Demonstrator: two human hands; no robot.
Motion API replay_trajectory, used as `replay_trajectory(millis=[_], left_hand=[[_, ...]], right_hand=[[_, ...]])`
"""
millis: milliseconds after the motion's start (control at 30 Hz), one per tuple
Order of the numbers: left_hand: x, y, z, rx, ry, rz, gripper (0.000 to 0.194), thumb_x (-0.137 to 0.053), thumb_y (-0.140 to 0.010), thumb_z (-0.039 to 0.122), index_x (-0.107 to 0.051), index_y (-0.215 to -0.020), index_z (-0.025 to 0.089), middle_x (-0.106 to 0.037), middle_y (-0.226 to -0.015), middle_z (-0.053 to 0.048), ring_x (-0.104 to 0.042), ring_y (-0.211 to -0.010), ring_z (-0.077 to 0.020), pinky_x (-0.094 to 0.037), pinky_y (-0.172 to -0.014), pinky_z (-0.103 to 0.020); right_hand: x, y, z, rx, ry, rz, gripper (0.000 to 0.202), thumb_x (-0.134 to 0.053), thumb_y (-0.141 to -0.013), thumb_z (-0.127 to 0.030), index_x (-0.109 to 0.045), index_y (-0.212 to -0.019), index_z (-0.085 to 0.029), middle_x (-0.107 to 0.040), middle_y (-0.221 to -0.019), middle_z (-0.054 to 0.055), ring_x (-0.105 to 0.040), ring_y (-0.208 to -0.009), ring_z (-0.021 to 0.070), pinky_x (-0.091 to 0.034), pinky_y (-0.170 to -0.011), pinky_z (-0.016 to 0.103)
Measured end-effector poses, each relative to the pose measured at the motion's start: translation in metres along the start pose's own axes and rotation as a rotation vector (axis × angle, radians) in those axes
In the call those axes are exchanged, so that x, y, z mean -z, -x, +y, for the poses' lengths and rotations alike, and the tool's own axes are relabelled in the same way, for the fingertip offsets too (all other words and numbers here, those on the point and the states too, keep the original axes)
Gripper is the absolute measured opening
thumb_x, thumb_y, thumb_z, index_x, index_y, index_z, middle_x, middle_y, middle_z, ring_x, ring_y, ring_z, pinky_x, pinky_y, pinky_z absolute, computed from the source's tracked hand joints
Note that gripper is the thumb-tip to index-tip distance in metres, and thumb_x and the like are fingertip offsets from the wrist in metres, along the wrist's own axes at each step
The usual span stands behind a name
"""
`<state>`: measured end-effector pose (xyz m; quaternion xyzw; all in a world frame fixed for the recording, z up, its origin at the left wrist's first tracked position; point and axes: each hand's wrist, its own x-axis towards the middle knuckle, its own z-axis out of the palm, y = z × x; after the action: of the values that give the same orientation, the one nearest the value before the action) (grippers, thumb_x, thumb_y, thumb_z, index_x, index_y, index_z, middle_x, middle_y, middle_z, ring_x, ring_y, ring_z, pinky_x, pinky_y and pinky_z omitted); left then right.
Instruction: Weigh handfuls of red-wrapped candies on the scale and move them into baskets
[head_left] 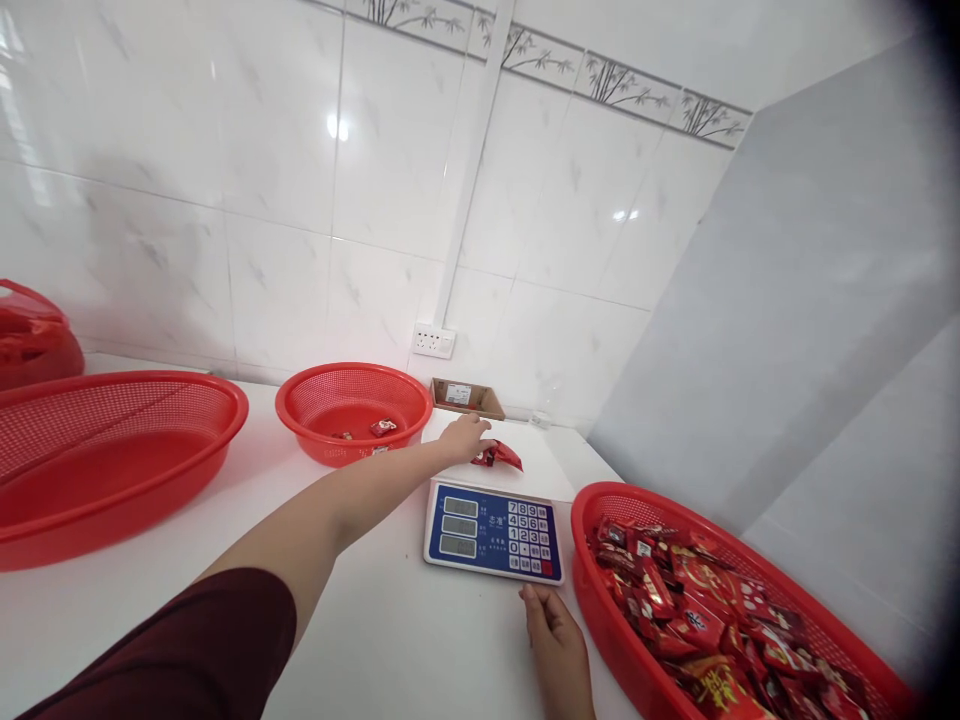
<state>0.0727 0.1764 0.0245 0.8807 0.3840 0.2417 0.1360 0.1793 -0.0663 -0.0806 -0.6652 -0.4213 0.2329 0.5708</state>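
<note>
My left hand reaches over the white platform of a digital scale. Its fingers are apart, at the edge of a small pile of red snack packets on the platform; whether the hidden fingertips press on one I cannot see. The scale's blue keypad panel faces me, its display digits too faint to read. Just in front of the panel, my right hand rests by the table with loosely bent fingers and nothing visible in them.
A red basket heaped with snack packets stands at right. Left of the scale, a round red basket holds a few packets. A larger red basket and a red bag are farther left. Behind the scale sits a cardboard box.
</note>
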Motion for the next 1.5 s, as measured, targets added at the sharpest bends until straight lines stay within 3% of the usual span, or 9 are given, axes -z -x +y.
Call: replay_trajectory(millis=[167,300,400,667,867,1100,1300,1400,1500], left_hand=[[-0.002,0.004,0.008,-0.076,-0.002,-0.025,0.037,-0.046,-0.082,0.042,-0.053,-0.112,0.02,-0.049,-0.12,-0.01,-0.04,-0.115,-0.0253,-0.028,-0.098,-0.035],[-0.006,0.008,0.013,-0.163,0.041,-0.141,0.052,-0.052,-0.071,0.06,-0.055,-0.11,0.025,-0.056,-0.108,-0.006,-0.051,-0.101,-0.0236,-0.037,-0.088,-0.031],[-0.009,0.008,0.011,-0.161,0.072,-0.178,0.061,-0.059,-0.064,0.061,-0.053,-0.113,0.026,-0.056,-0.109,-0.005,-0.054,-0.096,-0.0235,-0.04,-0.081,-0.03],[-0.003,-0.006,0.008,0.027,0.148,0.046,0.041,-0.044,-0.082,0.045,-0.053,-0.11,0.016,-0.058,-0.105,-0.009,-0.054,-0.095,-0.0232,-0.041,-0.08,-0.031],[0.009,-0.012,0.007,0.016,0.19,0.117,0.041,-0.044,-0.082,0.046,-0.053,-0.11,0.018,-0.055,-0.112,-0.009,-0.05,-0.102,-0.0213,-0.037,-0.089,-0.031],[0.011,-0.007,0.009,-0.077,0.186,-0.066,0.059,-0.037,-0.079,0.06,-0.046,-0.122,0.019,-0.045,-0.129,-0.009,-0.039,-0.119,-0.0225,-0.028,-0.1,-0.035],[-0.004,0.008,0.01,-0.142,0.082,-0.25,0.071,-0.058,-0.058,0.068,-0.048,-0.12,0.034,-0.039,-0.136,-0.005,-0.026,-0.128,-0.03,-0.009,-0.103,-0.052],[-0.005,0.01,0.013,-0.146,0.043,-0.278,0.075,-0.06,-0.057,0.068,-0.045,-0.122,0.035,-0.035,-0.138,-0.005,-0.02,-0.131,-0.0324,-0.007,-0.103,-0.054],[-0.001,0.02,0.026,-0.172,0.017,-0.249,0.069,-0.052,-0.067,0.066,-0.043,-0.126,0.031,-0.027,-0.142,-0.007,-0.011,-0.133,-0.0318,-0.003,-0.103,-0.055]], right_hand=[[0.0,0.001,0.001,-0.015,0.02,-0.008,0.036,-0.053,-0.069,-0.055,-0.061,-0.069,-0.02,-0.048,-0.052,-0.004,-0.043,-0.053,0.0133,-0.033,-0.05,0.023],[0.0,-0.001,0.006,-0.031,0.029,-0.019,0.038,-0.052,-0.069,-0.057,-0.06,-0.069,-0.02,-0.047,-0.051,-0.005,-0.043,-0.053,0.0133,-0.032,-0.05,0.023],[0.0,-0.003,0.01,-0.028,0.022,-0.015,0.039,-0.052,-0.068,-0.058,-0.059,-0.068,-0.02,-0.045,-0.049,-0.005,-0.042,-0.052,0.0131,-0.032,-0.049,0.023],[-0.001,-0.007,0.019,0.005,0.011,0.008,0.037,-0.053,-0.068,-0.056,-0.059,-0.065,-0.02,-0.044,-0.048,-0.005,-0.041,-0.051,0.0126,-0.032,-0.048,0.023],[-0.001,-0.006,0.017,-0.012,0.03,-0.005,0.04,-0.051,-0.068,-0.059,-0.06,-0.067,-0.02,-0.047,-0.048,-0.004,-0.043,-0.052,0.0135,-0.032,-0.048,0.023],[0.001,-0.003,0.011,-0.027,0.028,-0.013,0.039,-0.052,-0.068,-0.058,-0.059,-0.065,-0.02,-0.045,-0.048,-0.005,-0.042,-0.051,0.013,-0.033,-0.048,0.023],[0.0,-0.004,0.013,0.02,0.005,0.015,0.037,-0.054,-0.067,-0.057,-0.059,-0.064,-0.02,-0.043,-0.047,-0.005,-0.042,-0.051,0.013,-0.033,-0.048,0.023],[-0.002,-0.006,0.018,0.011,0.028,0.012,0.04,-0.052,-0.067,-0.06,-0.058,-0.063,-0.02,-0.044,-0.046,-0.005,-0.043,-0.051,0.0135,-0.034,-0.048,0.024],[-0.003,-0.007,0.023,0.002,0.037,0.023,0.041,-0.051,-0.067,-0.06,-0.059,-0.063,-0.021,-0.046,-0.047,-0.004,-0.045,-0.053,0.0142,-0.035,-0.049,0.024]])
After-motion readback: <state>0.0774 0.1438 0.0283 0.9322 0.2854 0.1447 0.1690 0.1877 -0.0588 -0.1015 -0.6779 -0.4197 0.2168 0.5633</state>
